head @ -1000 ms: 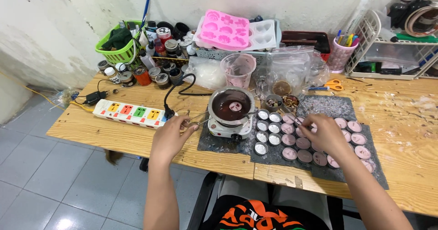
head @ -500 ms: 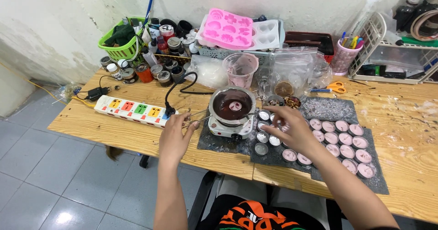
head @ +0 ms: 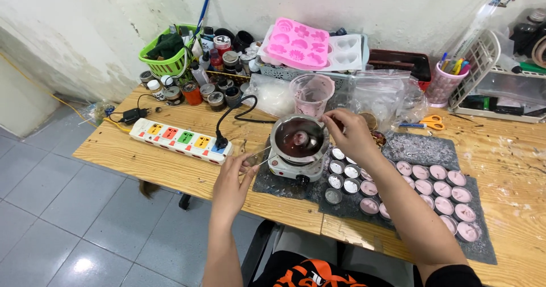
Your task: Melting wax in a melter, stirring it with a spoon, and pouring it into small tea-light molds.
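Melting pot (head: 299, 137), a small round metal vessel with dark reddish liquid, sits on a small white hotplate (head: 293, 166) near the table's (head: 170, 167) front edge. Right-hand fingers (head: 333, 118) are pinched narrow at the pot's 2 o'clock rim; whether they grip something cannot be told. The right hand (head: 352, 134) hovers over the pot's right edge. Left-hand fingers (head: 248, 163) close on thin wicks (head: 259, 153), which point toward the pot from its 8 o'clock side. The left hand (head: 232, 184) rests at the table's front edge. At the pot's 4 o'clock, rows of small round tins (head: 432, 187) lie on a grey mat (head: 424, 147), some filled pink, some white. At 9 o'clock lies a white power strip (head: 181, 140) with coloured switches. At 12 o'clock stands a clear measuring cup (head: 311, 93), with a pink silicone mould (head: 298, 42) behind it.
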